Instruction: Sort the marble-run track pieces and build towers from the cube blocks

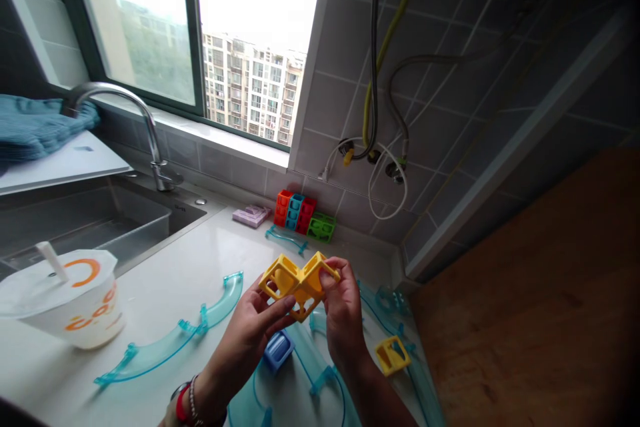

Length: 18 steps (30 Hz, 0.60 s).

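A curved turquoise track (165, 348) lies leftmost on the desk (175, 300). Next, the left hand (250, 320) is clamped on the left side of the yellow block cluster (302, 282) — held up between both hands, its V spanning grip to grip, neither nearer. The right hand (345, 313) pinches its right side; beyond sits a loose yellow cube (383, 351).

Cup (95, 320) left of block (301, 276), sink (186, 215) behind cup.

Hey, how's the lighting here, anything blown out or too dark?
Head view throughout: the dark-framed glass window blows out to white up top; the brown wooden panel fades to near-black at right; the held yellow hollow plastic blocks look clear.
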### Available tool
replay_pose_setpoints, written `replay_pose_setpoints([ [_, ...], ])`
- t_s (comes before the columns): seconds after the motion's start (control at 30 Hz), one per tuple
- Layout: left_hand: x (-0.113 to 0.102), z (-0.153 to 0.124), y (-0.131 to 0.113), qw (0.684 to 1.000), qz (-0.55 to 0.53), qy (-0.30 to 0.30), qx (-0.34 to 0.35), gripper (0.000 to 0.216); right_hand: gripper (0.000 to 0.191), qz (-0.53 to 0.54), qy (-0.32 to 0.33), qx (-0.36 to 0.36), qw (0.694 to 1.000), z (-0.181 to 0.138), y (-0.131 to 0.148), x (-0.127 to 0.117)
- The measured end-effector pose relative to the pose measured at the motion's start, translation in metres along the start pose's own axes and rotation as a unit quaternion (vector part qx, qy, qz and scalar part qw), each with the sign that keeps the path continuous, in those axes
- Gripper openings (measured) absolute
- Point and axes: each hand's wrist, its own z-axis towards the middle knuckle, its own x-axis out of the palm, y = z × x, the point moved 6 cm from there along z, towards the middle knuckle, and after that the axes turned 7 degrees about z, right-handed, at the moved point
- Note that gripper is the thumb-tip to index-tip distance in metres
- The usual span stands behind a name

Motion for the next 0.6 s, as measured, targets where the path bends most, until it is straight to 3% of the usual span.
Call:
replay_pose_setpoints([
  [0.07,-0.001,0.0,0.001,1.0,0.009,0.001,0.004,0.054,0.027,-0.02,0.027,-0.003,0.999,-0.004,0.003,0.006],
  [0.23,-0.006,0.002,-0.001,1.0,-0.005,-0.011,0.027,0.057,0.057,-0.083,0.097,0.021,0.992,-0.011,0.009,0.019],
  [0.33,-0.007,0.002,-0.002,0.999,-0.022,-0.006,0.023,0.055,0.06,-0.095,0.12,0.031,0.988,-0.01,0.01,0.02],
  [0.6,-0.009,0.0,-0.004,1.0,-0.002,0.013,0.002,0.049,0.058,-0.087,0.078,-0.005,0.993,-0.008,0.004,0.014],
])
